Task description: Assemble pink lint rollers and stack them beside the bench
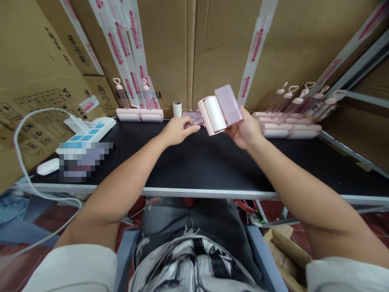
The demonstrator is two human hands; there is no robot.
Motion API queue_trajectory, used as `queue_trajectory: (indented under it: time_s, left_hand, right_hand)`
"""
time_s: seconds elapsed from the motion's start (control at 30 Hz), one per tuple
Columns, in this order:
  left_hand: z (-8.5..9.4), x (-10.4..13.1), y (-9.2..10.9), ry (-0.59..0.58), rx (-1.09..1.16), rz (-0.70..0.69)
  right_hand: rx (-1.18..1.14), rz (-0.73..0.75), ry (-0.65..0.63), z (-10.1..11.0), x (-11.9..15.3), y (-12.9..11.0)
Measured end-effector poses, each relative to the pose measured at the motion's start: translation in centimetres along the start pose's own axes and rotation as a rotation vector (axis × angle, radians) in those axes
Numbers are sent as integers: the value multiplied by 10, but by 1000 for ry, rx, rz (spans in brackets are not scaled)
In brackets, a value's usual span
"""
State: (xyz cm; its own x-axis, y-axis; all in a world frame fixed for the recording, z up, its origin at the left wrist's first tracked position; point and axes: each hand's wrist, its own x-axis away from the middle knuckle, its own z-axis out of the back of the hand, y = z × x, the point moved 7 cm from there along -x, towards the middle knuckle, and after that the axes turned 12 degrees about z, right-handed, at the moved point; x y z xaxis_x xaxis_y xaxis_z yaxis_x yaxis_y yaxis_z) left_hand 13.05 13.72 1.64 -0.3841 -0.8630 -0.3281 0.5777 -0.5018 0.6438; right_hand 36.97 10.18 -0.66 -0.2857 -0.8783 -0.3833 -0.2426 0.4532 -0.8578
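Observation:
My left hand [178,130] is closed around the clear handle of a pink lint roller [206,117]. Its white sticky roll [214,113] faces up in the pink frame. On the other side, my right hand [247,129] grips a translucent purple lint roller cover [229,104], which lies tilted against the roll's right side. Whether the cover is hinged to the frame or separate, I cannot tell. Just behind my left hand stands a small white tube [177,109]. A purple translucent piece [190,115] beside it is partly hidden.
Pink lint rollers stand handle-up at the back left [151,114], with several more at the back right [276,130]. A power strip [88,134] with a white cable and a white case [48,166] lie left on the black table [194,166]. Cardboard [226,48] walls the back.

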Motion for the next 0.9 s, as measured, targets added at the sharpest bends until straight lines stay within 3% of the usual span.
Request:
queue_trajectory:
  time_s: [0.63,0.9]
  left_hand:
    - [-2,-1,0,-1,28,18]
    - [-3,1,1,-10,38,22]
  right_hand:
    - [33,-15,10,-3,7,8]
    - [42,-62,15,-8,14,0]
